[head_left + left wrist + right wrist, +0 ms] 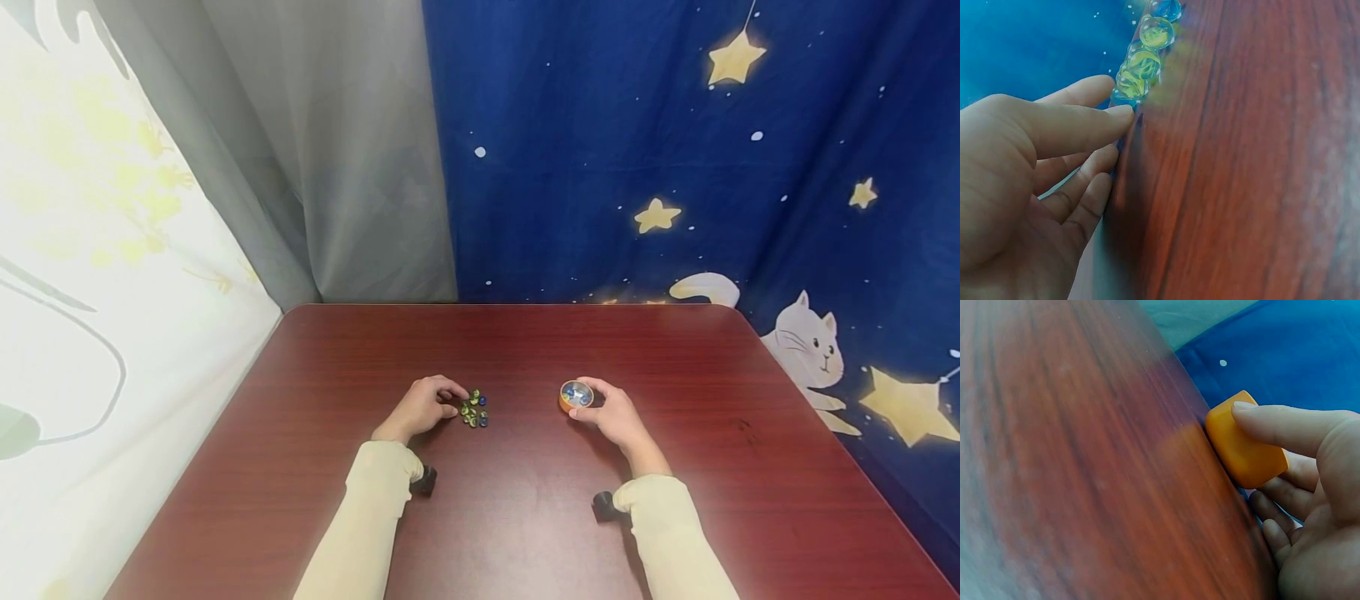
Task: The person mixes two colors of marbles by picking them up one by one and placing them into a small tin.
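A small cluster of green and blue glass marbles lies on the table left of centre. My left hand is just left of them, thumb and index finger parted and their tips at the edge of the cluster. Seen from the left wrist, the marbles are clear with yellow-green and blue swirls, close beyond the fingertips. My right hand grips a small orange bowl from its right side, thumb in front. Several marbles lie inside it. In the right wrist view the bowl stands at the tabletop, its inside hidden.
The dark red wooden table spreads under both hands. Beyond its far edge hang a grey curtain and a blue star-patterned curtain. A pale printed cloth hangs along the left. Black wrist devices sit below the sleeves.
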Demonstrator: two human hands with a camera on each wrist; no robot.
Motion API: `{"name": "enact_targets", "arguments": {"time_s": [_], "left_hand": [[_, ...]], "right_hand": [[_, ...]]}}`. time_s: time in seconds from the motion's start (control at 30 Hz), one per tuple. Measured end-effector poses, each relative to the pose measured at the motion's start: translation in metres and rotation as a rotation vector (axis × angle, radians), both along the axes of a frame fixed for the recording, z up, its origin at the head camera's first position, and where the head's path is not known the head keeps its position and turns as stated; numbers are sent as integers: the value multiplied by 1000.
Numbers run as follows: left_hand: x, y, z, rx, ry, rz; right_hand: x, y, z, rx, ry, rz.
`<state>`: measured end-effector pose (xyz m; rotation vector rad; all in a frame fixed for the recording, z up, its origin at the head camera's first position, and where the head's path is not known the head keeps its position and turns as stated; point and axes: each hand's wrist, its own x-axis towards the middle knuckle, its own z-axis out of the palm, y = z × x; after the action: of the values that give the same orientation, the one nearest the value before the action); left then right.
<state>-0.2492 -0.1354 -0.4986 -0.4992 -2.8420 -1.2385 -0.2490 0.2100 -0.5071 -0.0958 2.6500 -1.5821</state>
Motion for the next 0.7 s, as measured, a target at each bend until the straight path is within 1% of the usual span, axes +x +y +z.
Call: {"name": "enact_targets", "arguments": {"time_s": [0.07,0.2,0.47,0.57,0.7], "left_hand": [[0,0,0,4,-3,19],[-1,1,-1,11,8,31],[0,3,1,12,20,11],[0,3,2,12,13,12],[-1,2,4,34,-3,20]], "right_hand": [[0,0,0,-3,0,-1],[0,0,1,-1,2,0],[0,1,1,3,-5,-3],[0,1,1,6,-5,-2],[0,1,0,15,-4,-2]]}}
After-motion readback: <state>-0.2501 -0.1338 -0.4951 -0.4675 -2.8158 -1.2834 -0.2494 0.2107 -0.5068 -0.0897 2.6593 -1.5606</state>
